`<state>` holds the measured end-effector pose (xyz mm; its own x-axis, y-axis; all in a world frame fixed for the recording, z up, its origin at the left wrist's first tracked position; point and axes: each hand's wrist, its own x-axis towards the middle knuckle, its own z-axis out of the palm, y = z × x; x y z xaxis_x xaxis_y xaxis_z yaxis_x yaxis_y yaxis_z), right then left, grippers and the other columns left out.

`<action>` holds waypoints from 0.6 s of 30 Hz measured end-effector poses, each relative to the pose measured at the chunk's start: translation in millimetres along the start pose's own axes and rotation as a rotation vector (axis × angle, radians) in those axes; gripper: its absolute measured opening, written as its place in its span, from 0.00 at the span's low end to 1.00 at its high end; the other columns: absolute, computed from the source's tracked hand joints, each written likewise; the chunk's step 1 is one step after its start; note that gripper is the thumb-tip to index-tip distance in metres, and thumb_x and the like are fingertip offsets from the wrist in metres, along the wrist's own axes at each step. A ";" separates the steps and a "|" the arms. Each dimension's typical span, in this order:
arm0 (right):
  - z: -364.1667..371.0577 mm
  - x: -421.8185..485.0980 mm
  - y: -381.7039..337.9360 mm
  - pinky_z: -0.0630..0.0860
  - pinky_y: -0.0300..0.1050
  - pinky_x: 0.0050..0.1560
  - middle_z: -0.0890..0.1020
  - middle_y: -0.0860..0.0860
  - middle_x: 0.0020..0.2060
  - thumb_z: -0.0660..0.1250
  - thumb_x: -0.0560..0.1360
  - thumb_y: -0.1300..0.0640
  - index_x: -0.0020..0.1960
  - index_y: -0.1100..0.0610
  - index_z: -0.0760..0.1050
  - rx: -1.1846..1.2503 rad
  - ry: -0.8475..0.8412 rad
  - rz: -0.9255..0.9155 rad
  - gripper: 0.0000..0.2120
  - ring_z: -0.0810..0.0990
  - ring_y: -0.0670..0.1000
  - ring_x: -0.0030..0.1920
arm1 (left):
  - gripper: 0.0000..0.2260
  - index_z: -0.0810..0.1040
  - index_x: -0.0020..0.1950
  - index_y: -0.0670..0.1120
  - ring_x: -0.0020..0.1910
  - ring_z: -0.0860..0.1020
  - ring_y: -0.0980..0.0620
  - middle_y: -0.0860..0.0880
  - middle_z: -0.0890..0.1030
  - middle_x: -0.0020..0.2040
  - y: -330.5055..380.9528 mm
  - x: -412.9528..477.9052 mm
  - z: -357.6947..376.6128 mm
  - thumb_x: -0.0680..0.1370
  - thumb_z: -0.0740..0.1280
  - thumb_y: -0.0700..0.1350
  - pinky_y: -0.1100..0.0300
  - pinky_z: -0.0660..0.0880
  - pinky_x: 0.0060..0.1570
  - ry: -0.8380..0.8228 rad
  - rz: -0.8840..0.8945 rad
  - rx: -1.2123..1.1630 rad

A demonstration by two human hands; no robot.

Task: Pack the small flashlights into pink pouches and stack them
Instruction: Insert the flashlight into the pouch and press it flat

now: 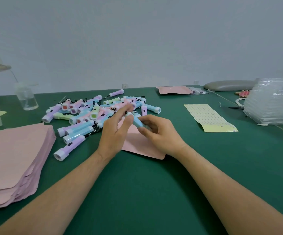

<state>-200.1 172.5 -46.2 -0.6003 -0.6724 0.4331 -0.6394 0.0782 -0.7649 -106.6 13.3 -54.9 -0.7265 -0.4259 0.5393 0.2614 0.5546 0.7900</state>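
Two bare hands are working over a green surface (pixel 154 192), seen from a head camera. The right hand (pixel 161 133) is pinching a small blue flashlight (pixel 134 120) by its near end, grip closed around it, with the white head pointing far and left. The left hand (pixel 117 131) is hovering beside that head with fingers spread and loose, holding nothing. Under both hands a single pink pouch (pixel 140 146) is lying flat on the surface. A heap of pastel flashlights (pixel 93 111) is sitting just beyond and to the left, and a thick stack of pouches (pixel 15 158) is resting at the near left. A dotted yellow sheet (pixel 208 117) is lying to the right, well apart.

Judging by this, the step in hand is loading one flashlight into the pouch. The next move is likely calling for the left hand to lift and open the pouch mouth so the right can slide the flashlight in.
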 end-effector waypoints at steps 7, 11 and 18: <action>8.8 -0.2 -3.9 0.81 0.53 0.60 0.86 0.48 0.52 0.69 0.81 0.57 0.63 0.53 0.80 0.056 0.006 0.015 0.11 0.86 0.48 0.53 | 0.15 0.83 0.65 0.55 0.58 0.85 0.54 0.48 0.89 0.50 1.0 2.4 -2.7 0.81 0.72 0.57 0.56 0.72 0.69 -0.059 -0.145 -0.278; 12.8 -1.0 -5.0 0.82 0.49 0.54 0.87 0.47 0.45 0.73 0.78 0.52 0.61 0.48 0.74 0.049 0.088 -0.002 0.14 0.86 0.45 0.46 | 0.10 0.88 0.57 0.54 0.60 0.85 0.47 0.47 0.88 0.56 3.1 1.1 -0.2 0.79 0.73 0.56 0.46 0.71 0.74 -0.137 -0.187 -0.422; 6.9 3.1 -2.3 0.78 0.29 0.47 0.84 0.42 0.46 0.81 0.69 0.53 0.61 0.43 0.72 0.064 0.168 0.042 0.26 0.83 0.38 0.50 | 0.15 0.87 0.59 0.51 0.69 0.79 0.49 0.48 0.85 0.63 -2.3 5.9 -5.3 0.76 0.75 0.56 0.48 0.68 0.76 -0.187 -0.293 -0.574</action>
<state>-197.2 165.2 -46.4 -0.7010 -0.5370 0.4694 -0.5832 0.0527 -0.8106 -108.1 5.8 -52.0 -0.9032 -0.3416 0.2599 0.2954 -0.0555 0.9538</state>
